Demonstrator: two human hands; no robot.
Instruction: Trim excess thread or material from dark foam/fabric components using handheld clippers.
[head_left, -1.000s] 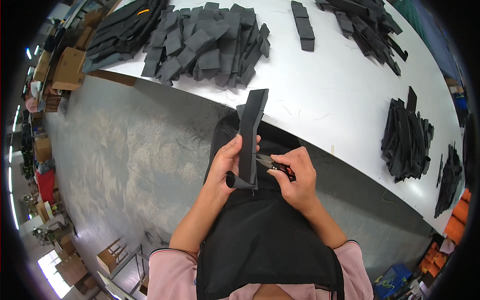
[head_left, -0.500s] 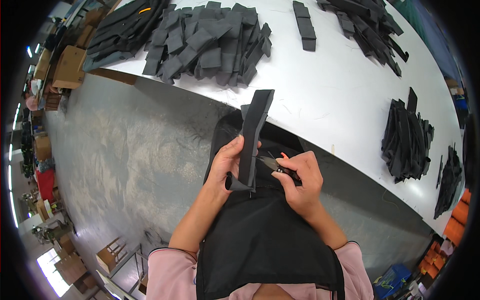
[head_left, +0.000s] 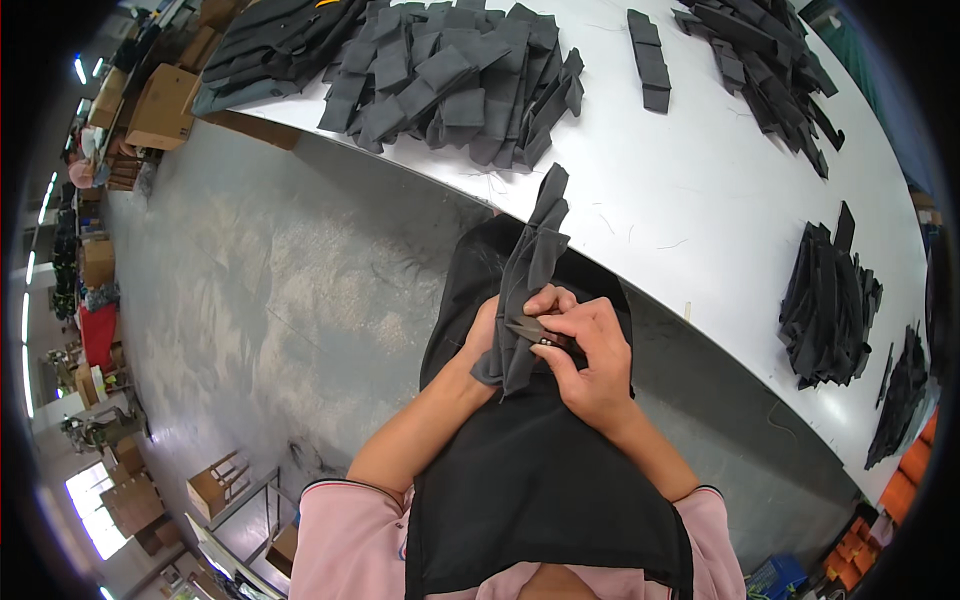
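A dark grey folded fabric strip (head_left: pixel 530 260) stands upright before my apron, gripped by my left hand (head_left: pixel 487 335). The fingers of that hand wrap behind the strip and show again at its right edge. My right hand (head_left: pixel 595 350) is closed around small thread snips (head_left: pixel 540 332), whose blades lie against the strip's right side. Part of the snips' handle is hidden inside the right hand. The strip's upper end reaches up beside the edge of the white table (head_left: pixel 620 225).
A large heap of grey fabric pieces (head_left: pixel 460 80) lies on the table's far left, beside stacked black items (head_left: pixel 280 50). A single strip (head_left: pixel 650 62) lies farther right. More dark bundles (head_left: pixel 830 305) sit along the right side. Cardboard boxes (head_left: pixel 163 108) stand at left.
The strip has been turned, so its folded, layered side now shows. The snips have moved in against it, and my left fingertips have come round its right edge.
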